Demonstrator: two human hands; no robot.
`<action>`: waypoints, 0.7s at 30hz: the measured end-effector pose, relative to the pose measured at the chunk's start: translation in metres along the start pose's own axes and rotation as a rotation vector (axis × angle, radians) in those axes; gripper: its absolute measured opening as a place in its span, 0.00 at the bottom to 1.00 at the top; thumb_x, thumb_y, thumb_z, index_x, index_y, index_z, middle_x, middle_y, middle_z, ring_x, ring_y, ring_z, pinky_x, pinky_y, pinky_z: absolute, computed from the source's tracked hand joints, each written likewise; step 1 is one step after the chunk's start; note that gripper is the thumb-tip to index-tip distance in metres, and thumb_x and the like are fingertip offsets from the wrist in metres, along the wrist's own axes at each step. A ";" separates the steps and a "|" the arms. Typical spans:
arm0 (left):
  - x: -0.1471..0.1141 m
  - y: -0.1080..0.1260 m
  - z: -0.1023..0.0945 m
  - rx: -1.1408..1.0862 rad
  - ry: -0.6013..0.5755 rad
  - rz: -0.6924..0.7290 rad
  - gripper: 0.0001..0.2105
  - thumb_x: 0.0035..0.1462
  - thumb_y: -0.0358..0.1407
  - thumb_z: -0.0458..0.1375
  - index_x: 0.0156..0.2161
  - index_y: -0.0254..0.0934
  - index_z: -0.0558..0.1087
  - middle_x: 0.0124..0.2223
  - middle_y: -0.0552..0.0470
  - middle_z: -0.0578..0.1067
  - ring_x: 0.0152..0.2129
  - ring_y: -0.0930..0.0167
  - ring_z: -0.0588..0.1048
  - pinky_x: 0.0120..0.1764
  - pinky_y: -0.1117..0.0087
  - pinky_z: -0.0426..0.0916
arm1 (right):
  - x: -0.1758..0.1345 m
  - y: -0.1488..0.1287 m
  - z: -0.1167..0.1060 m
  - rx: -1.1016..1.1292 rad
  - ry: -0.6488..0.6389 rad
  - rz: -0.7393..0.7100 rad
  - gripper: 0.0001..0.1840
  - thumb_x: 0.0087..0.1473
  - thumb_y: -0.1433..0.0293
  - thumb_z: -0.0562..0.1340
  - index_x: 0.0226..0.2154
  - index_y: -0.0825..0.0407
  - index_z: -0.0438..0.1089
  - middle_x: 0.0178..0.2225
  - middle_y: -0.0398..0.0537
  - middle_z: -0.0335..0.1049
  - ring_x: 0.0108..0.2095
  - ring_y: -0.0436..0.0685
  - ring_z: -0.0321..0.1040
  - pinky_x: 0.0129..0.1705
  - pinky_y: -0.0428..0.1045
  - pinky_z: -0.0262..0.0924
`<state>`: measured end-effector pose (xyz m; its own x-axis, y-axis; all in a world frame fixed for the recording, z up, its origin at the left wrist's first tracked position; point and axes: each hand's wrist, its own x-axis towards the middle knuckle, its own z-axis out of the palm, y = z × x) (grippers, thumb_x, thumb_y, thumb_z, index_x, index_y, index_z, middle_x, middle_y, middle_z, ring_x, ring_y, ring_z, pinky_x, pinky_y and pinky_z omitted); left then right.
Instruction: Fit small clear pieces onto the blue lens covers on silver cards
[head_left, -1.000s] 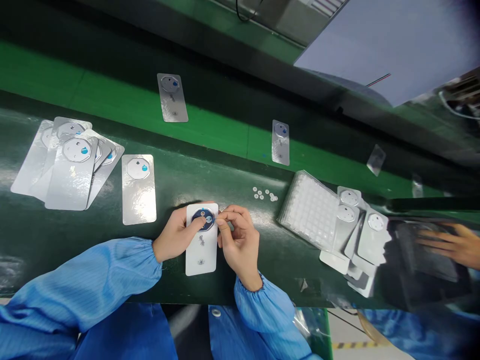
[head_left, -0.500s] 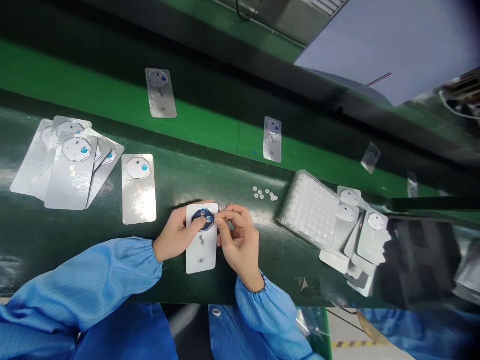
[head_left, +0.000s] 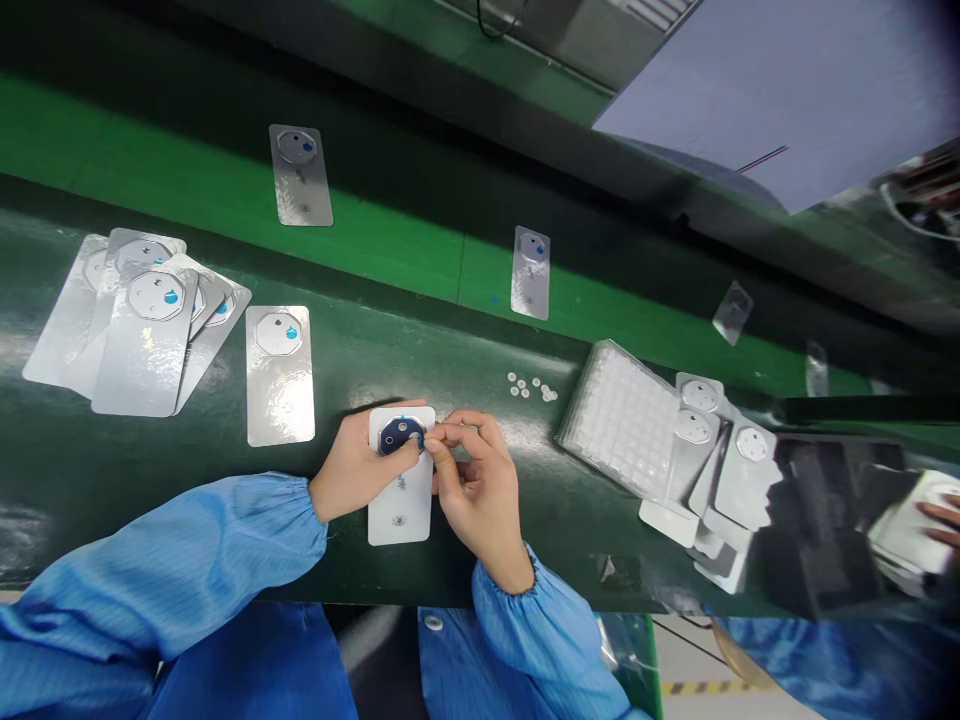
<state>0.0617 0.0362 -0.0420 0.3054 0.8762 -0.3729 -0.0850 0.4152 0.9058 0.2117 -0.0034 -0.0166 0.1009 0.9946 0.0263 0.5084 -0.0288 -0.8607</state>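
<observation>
Right of the held panel (head_left: 399, 505), a clear tray (head_left: 579, 395) holds white pieces (head_left: 626, 420).

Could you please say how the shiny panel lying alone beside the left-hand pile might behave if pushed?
The shiny panel would probably slide rather than tip, since it lies flat. Its bright reflections suggest a smooth, perhaps slippery face. Looking thin, it is likely light for its size.

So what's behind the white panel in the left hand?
Part of the left hand shows past the top edge of the white panel. The rest behind it, including most fingers, is covered.
</observation>
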 end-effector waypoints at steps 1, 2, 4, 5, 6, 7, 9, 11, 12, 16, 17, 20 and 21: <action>0.000 0.000 0.000 0.002 0.006 0.008 0.26 0.51 0.38 0.66 0.56 0.30 0.77 0.39 0.47 0.82 0.33 0.66 0.78 0.34 0.69 0.72 | 0.000 -0.001 0.000 -0.027 0.004 -0.025 0.07 0.65 0.69 0.60 0.38 0.50 0.74 0.43 0.52 0.64 0.34 0.54 0.69 0.27 0.49 0.70; 0.000 0.000 0.000 0.003 0.008 0.017 0.25 0.51 0.38 0.66 0.55 0.30 0.77 0.38 0.47 0.82 0.33 0.66 0.78 0.35 0.69 0.72 | 0.000 -0.002 0.001 -0.054 0.010 -0.049 0.07 0.65 0.70 0.60 0.38 0.50 0.74 0.43 0.52 0.64 0.34 0.54 0.69 0.27 0.49 0.70; -0.001 -0.001 0.001 -0.003 0.002 0.037 0.23 0.52 0.37 0.66 0.53 0.30 0.79 0.39 0.47 0.82 0.34 0.66 0.78 0.36 0.69 0.73 | 0.000 -0.004 0.003 -0.096 0.027 -0.088 0.07 0.65 0.70 0.59 0.37 0.51 0.73 0.43 0.52 0.64 0.36 0.55 0.70 0.27 0.49 0.70; -0.001 -0.001 0.001 -0.010 -0.004 0.046 0.22 0.52 0.37 0.66 0.52 0.30 0.79 0.40 0.47 0.82 0.35 0.66 0.79 0.37 0.69 0.74 | 0.001 -0.004 0.004 -0.100 0.039 -0.092 0.07 0.66 0.70 0.59 0.37 0.51 0.73 0.43 0.52 0.64 0.37 0.56 0.70 0.26 0.48 0.70; -0.001 -0.002 0.001 -0.015 -0.008 0.055 0.21 0.52 0.36 0.65 0.51 0.30 0.79 0.41 0.46 0.82 0.36 0.65 0.79 0.38 0.69 0.74 | 0.001 -0.004 0.004 -0.087 0.052 -0.080 0.07 0.66 0.69 0.59 0.37 0.51 0.73 0.43 0.52 0.64 0.38 0.56 0.70 0.25 0.48 0.69; -0.001 -0.002 0.001 -0.019 -0.012 0.058 0.21 0.52 0.35 0.65 0.51 0.30 0.79 0.41 0.46 0.82 0.36 0.65 0.79 0.39 0.69 0.74 | 0.002 -0.003 0.005 -0.055 0.065 -0.056 0.07 0.65 0.69 0.60 0.37 0.51 0.73 0.43 0.52 0.63 0.36 0.55 0.70 0.23 0.47 0.68; -0.002 -0.003 0.001 -0.023 -0.015 0.049 0.21 0.52 0.35 0.65 0.52 0.30 0.78 0.42 0.46 0.83 0.36 0.64 0.80 0.38 0.68 0.74 | 0.004 -0.002 0.005 0.056 0.083 0.020 0.08 0.65 0.67 0.61 0.36 0.51 0.73 0.44 0.52 0.62 0.30 0.52 0.68 0.19 0.46 0.66; -0.002 -0.003 0.002 -0.031 -0.022 0.029 0.22 0.52 0.34 0.65 0.53 0.30 0.78 0.41 0.46 0.83 0.36 0.63 0.81 0.38 0.68 0.75 | 0.005 -0.001 0.003 0.177 0.086 0.087 0.08 0.64 0.65 0.62 0.36 0.51 0.74 0.44 0.50 0.61 0.25 0.48 0.65 0.17 0.46 0.65; -0.002 -0.003 0.002 -0.048 -0.033 0.017 0.22 0.52 0.34 0.66 0.53 0.30 0.77 0.41 0.46 0.83 0.36 0.63 0.82 0.38 0.67 0.75 | 0.006 -0.001 0.001 0.224 0.090 0.107 0.08 0.64 0.64 0.63 0.35 0.51 0.74 0.44 0.49 0.60 0.24 0.46 0.64 0.16 0.45 0.65; -0.003 -0.002 0.004 -0.214 -0.102 -0.034 0.21 0.55 0.36 0.66 0.53 0.31 0.75 0.46 0.43 0.83 0.43 0.59 0.83 0.43 0.63 0.77 | 0.007 0.001 -0.013 0.255 0.165 0.134 0.08 0.62 0.63 0.65 0.35 0.51 0.74 0.44 0.47 0.61 0.23 0.45 0.64 0.16 0.44 0.66; -0.004 -0.002 0.003 -0.242 -0.114 -0.036 0.21 0.56 0.37 0.66 0.53 0.31 0.75 0.48 0.42 0.83 0.44 0.58 0.82 0.45 0.62 0.77 | 0.005 0.002 -0.019 0.235 0.196 0.134 0.09 0.61 0.63 0.66 0.35 0.51 0.74 0.43 0.47 0.62 0.22 0.45 0.64 0.16 0.44 0.65; -0.004 -0.002 0.002 -0.206 -0.128 -0.022 0.20 0.58 0.39 0.65 0.53 0.32 0.76 0.48 0.42 0.83 0.47 0.56 0.81 0.45 0.61 0.76 | -0.007 0.009 -0.048 0.101 0.261 0.146 0.11 0.60 0.60 0.66 0.33 0.51 0.75 0.43 0.48 0.65 0.21 0.45 0.62 0.17 0.45 0.63; -0.003 -0.002 0.001 -0.186 -0.131 -0.023 0.20 0.58 0.39 0.65 0.54 0.32 0.76 0.48 0.42 0.83 0.46 0.56 0.81 0.44 0.61 0.76 | -0.015 0.015 -0.062 0.024 0.261 0.167 0.13 0.60 0.59 0.66 0.33 0.51 0.75 0.43 0.50 0.67 0.22 0.47 0.64 0.18 0.45 0.64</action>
<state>0.0615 0.0326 -0.0420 0.4290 0.8317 -0.3526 -0.2466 0.4833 0.8400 0.2705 -0.0247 0.0018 0.3993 0.9168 0.0107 0.4459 -0.1839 -0.8760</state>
